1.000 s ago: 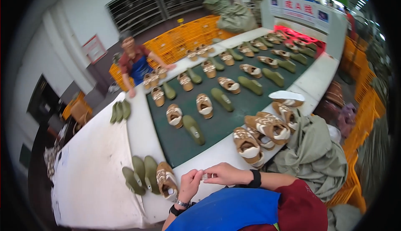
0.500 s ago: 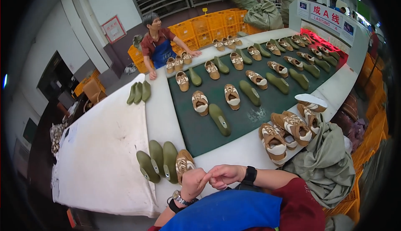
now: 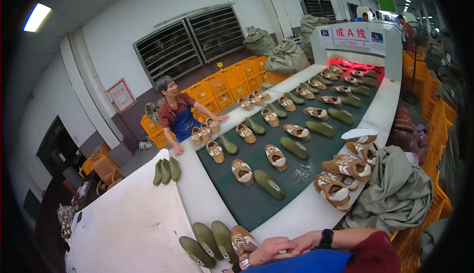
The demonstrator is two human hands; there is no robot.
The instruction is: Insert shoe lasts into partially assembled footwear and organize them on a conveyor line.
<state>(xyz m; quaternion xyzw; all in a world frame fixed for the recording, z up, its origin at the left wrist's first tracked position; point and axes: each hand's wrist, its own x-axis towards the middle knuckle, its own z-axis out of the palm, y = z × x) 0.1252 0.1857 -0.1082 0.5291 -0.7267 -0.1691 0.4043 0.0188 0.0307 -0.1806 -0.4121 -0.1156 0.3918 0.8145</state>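
At the lower edge of the head view, my left hand (image 3: 270, 251) and my right hand (image 3: 303, 243) meet in front of my blue apron. Their fingers are curled and touch each other, and no object shows in either. A brown and white sneaker (image 3: 242, 240) stands just beside my left hand. Along with it on the white ledge are three olive-green shoe lasts (image 3: 206, 238). The nearest items on the dark green conveyor belt (image 3: 242, 202) are a green last (image 3: 268, 184) and a brown sneaker (image 3: 242, 171).
Several sneakers (image 3: 334, 192) are piled on the right ledge beside a grey-green cloth sack (image 3: 390, 186). Across the belt stands a co-worker in a blue apron (image 3: 183, 123). Three lasts (image 3: 166, 170) sit at the far-left corner. Orange crates (image 3: 217, 86) line the wall.
My view has tilted up, so the belt and my hands sit lower in the picture. My hands have come closer together, still touching. The sneakers and lasts look unmoved.
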